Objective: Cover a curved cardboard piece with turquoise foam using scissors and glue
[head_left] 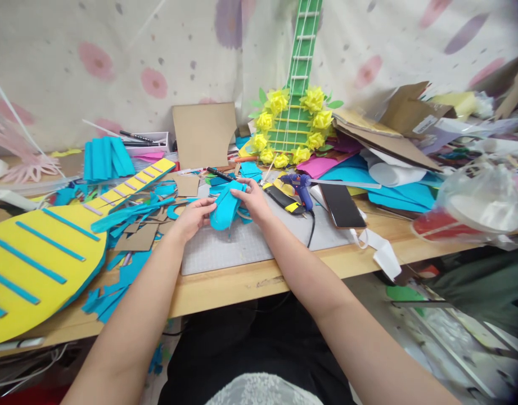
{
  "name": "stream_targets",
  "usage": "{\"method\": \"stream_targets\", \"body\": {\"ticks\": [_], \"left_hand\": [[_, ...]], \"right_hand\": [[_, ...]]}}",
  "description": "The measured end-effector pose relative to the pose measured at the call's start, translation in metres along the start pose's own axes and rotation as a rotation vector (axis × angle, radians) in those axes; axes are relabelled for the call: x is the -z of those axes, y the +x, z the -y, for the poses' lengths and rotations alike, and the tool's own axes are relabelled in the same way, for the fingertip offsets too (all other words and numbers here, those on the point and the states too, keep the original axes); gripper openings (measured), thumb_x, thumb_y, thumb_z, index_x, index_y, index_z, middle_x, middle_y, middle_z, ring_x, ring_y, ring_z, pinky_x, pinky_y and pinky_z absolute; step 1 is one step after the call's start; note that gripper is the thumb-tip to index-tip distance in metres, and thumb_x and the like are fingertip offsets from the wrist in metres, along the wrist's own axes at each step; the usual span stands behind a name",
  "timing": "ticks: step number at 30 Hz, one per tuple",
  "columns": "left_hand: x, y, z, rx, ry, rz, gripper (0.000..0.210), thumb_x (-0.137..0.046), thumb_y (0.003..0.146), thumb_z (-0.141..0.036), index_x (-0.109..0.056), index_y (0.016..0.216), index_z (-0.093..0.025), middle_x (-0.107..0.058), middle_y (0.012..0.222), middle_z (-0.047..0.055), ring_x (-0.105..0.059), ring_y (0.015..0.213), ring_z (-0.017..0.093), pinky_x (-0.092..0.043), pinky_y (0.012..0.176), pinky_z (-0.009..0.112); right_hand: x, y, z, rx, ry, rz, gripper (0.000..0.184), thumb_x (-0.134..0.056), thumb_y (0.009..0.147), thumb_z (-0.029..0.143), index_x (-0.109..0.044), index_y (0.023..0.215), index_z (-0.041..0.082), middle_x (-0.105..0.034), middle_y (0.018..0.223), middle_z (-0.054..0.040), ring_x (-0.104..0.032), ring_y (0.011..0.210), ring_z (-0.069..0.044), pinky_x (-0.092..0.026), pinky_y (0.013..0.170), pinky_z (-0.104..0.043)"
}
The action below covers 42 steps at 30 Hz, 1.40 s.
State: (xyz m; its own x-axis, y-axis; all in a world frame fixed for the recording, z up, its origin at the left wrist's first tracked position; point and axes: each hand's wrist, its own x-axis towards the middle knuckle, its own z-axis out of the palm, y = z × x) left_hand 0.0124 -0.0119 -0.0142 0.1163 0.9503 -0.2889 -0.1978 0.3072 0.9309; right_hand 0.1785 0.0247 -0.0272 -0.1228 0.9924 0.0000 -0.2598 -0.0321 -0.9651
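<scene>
Above the grey cutting mat, a looped piece of blue paper is held between both hands. My left hand pinches its left edge. My right hand grips its upper right side with thumb and fingers. Just right of my right hand lie a black and yellow utility knife and a blue hot glue gun with a long clear stick in it. Blue paper strips and cardboard scraps are heaped left of my left hand.
A yellow paper guitar with blue strips covers the table's left side. A green paper guitar ringed with yellow flowers stands at the back. A phone lies right of the glue gun. A plastic-covered red cup sits near the right edge.
</scene>
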Motion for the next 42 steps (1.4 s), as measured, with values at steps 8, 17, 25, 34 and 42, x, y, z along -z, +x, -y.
{"method": "stream_targets", "body": {"ticks": [8, 17, 25, 34, 42], "left_hand": [[-0.003, 0.002, 0.008, -0.126, 0.083, -0.094, 0.034, -0.076, 0.055, -0.036, -0.067, 0.082, -0.017, -0.065, 0.074, 0.002, -0.056, 0.058, 0.01, -0.044, 0.047, 0.019], [0.0, 0.007, 0.007, -0.23, 0.031, -0.308, 0.032, -0.079, 0.049, -0.033, -0.062, 0.069, -0.015, -0.057, 0.061, -0.003, -0.048, 0.052, 0.008, -0.037, 0.046, 0.018], [0.002, 0.011, 0.005, -0.229, -0.082, -0.444, 0.03, -0.078, 0.049, -0.03, -0.062, 0.069, -0.014, -0.059, 0.06, -0.001, -0.05, 0.05, 0.008, -0.041, 0.046, 0.02], [-0.001, 0.007, 0.003, -0.218, -0.109, -0.412, 0.028, -0.076, 0.049, -0.026, -0.061, 0.071, -0.015, -0.061, 0.067, 0.0, -0.054, 0.055, 0.009, -0.042, 0.048, 0.02], [0.002, 0.008, 0.004, -0.244, -0.069, -0.362, 0.023, -0.073, 0.048, -0.024, -0.063, 0.067, -0.017, -0.06, 0.062, -0.001, -0.052, 0.055, 0.01, -0.04, 0.051, 0.021]], "right_hand": [[-0.001, -0.002, -0.005, 0.121, -0.313, 0.096, 0.046, -0.069, 0.06, 0.036, -0.048, 0.097, 0.021, -0.049, 0.061, 0.0074, -0.048, 0.054, -0.009, -0.04, 0.051, -0.021], [0.022, 0.005, 0.017, 0.222, -0.654, -0.181, 0.021, -0.053, 0.076, 0.033, -0.05, 0.093, 0.02, -0.062, 0.078, 0.0003, -0.057, 0.07, -0.012, -0.045, 0.068, -0.028], [0.049, -0.01, 0.061, 0.116, -1.48, -0.091, 0.02, -0.052, 0.077, 0.022, -0.06, 0.094, 0.017, -0.066, 0.092, -0.0091, -0.059, 0.088, -0.023, -0.041, 0.075, -0.032], [0.027, -0.012, 0.035, 0.294, -1.74, 0.439, 0.039, -0.056, 0.079, 0.033, -0.058, 0.109, 0.009, -0.057, 0.111, -0.0177, -0.052, 0.103, -0.026, -0.039, 0.082, -0.031], [0.05, -0.01, 0.057, 0.148, -1.462, 0.388, 0.021, -0.05, 0.08, 0.029, -0.055, 0.096, 0.016, -0.062, 0.094, -0.0088, -0.056, 0.081, -0.019, -0.038, 0.067, -0.027]]}}
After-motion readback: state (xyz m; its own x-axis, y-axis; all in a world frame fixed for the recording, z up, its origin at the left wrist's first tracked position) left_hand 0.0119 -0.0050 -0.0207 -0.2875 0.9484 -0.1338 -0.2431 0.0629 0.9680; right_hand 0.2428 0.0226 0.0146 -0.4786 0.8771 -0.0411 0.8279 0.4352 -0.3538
